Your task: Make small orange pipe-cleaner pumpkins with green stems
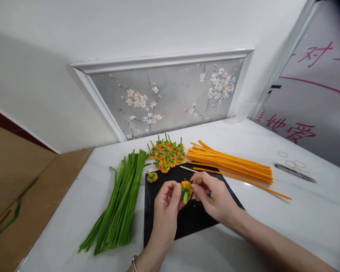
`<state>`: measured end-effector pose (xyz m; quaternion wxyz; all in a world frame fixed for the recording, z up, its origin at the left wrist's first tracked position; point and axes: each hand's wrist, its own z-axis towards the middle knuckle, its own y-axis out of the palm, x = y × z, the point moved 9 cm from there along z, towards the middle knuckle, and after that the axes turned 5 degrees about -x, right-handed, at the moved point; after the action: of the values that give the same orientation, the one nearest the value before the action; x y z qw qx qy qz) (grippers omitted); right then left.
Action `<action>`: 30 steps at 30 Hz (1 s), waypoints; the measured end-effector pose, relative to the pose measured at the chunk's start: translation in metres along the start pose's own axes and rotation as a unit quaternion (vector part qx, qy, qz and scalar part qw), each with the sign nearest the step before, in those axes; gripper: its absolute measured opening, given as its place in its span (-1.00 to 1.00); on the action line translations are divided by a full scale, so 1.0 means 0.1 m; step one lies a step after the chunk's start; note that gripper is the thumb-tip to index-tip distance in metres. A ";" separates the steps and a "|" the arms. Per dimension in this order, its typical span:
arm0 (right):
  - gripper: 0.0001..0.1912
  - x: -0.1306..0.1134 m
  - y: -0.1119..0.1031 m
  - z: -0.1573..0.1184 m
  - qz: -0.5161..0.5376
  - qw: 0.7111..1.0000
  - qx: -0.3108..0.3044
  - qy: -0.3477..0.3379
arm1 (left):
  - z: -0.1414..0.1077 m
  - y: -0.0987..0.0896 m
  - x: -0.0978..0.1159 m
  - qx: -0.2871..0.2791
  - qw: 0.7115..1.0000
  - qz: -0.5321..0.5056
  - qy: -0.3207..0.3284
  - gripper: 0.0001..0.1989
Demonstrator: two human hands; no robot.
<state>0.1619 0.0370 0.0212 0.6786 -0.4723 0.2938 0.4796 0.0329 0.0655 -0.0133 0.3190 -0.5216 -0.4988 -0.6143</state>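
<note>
Between my two hands is a small pipe-cleaner pumpkin [186, 187], orange with a green stem that points down towards me. My left hand [167, 200] pinches it from the left between thumb and fingers. From the right, the closed fingertips of my right hand [208, 192] grip its orange edge. Both hands are above a black mat [161, 211]. One finished pumpkin [152, 176] sits on the mat's far left corner. Behind it stands a cluster of several similar pumpkins [167, 153] with green stems. A thin wooden stick [187, 169] lies on the mat, partly behind my right hand.
Green pipe cleaners [124, 204] lie in a bundle on the left of the white table [308, 223]. Orange pipe cleaners [232, 166] are piled on the right, one loose strand [260, 186] nearer me. Tweezers [296, 173] and rubber bands [283, 154] rest farther right. A cardboard box [45, 196] borders the left.
</note>
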 end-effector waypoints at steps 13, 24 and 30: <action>-0.89 -0.07 -0.01 0.04 -0.017 1.000 -0.007 0.023 | 0.00 0.03 -0.05 -0.002 1.000 -0.008 -0.004 -0.84; -0.86 0.20 -0.07 0.02 0.052 0.993 0.003 0.107 | -0.01 0.10 -0.09 -0.006 0.982 -0.158 -0.101 -0.87; -0.88 0.15 0.00 -0.03 0.006 0.994 -0.034 0.105 | 0.01 0.07 -0.10 -0.007 0.980 -0.171 -0.097 -0.89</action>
<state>0.1678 0.0399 0.0074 0.6246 -0.5416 0.3498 0.4407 0.0419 0.0628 -0.0212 0.1556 -0.4884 -0.6048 -0.6095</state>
